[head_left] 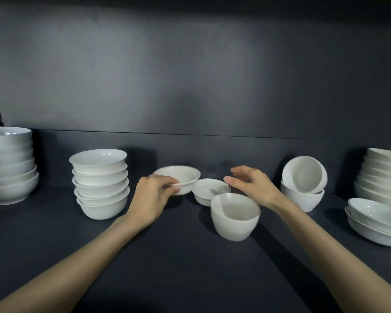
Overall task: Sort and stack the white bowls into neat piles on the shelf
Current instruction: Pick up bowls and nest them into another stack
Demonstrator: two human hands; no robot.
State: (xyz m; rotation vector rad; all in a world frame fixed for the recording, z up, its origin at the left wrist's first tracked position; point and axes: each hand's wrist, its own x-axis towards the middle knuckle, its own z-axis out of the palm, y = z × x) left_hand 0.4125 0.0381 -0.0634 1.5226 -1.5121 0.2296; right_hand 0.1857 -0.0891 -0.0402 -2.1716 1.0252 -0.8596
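Note:
My left hand pinches the near rim of a white flared bowl in the middle of the dark shelf. Just right of it sits a smaller shallow bowl. My right hand hovers over and behind that small bowl, fingers loosely curved, holding nothing. A deep rounded bowl stands in front of the small one. A neat pile of several flared bowls stands to the left of my left hand.
Far left is a pile of large bowls. Right of centre a deep bowl lies tilted in another deep bowl. At the far right stand a tall bowl pile and a low pile of wide bowls.

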